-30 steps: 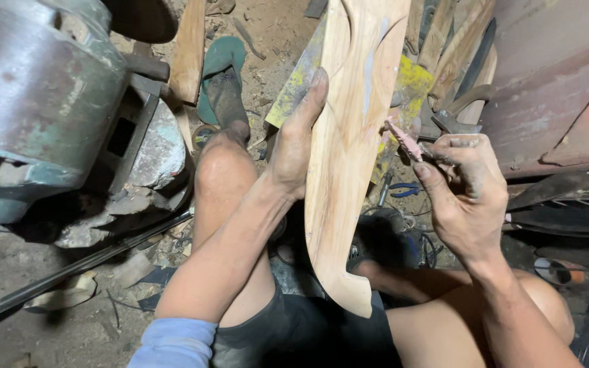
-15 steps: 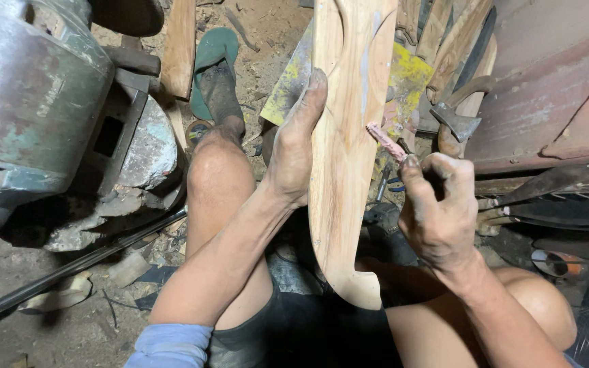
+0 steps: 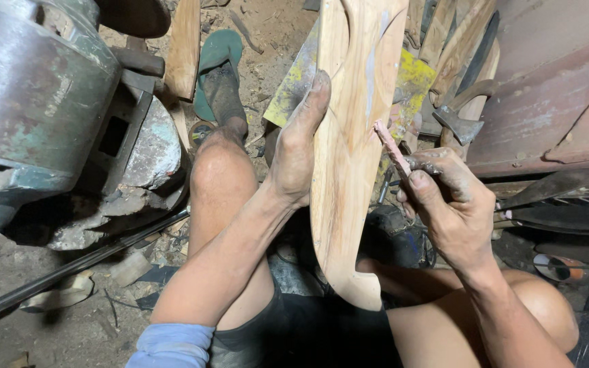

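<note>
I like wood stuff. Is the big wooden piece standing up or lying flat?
Standing up. The wooden piece rises on end between the knees, left hand steadying it.

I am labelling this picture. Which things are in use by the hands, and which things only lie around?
In use: left hand steadying the wooden board; right hand holding the pink marking stick.

Lying around: green sandal, hatchet, grey-green machine, long metal rod.
</note>
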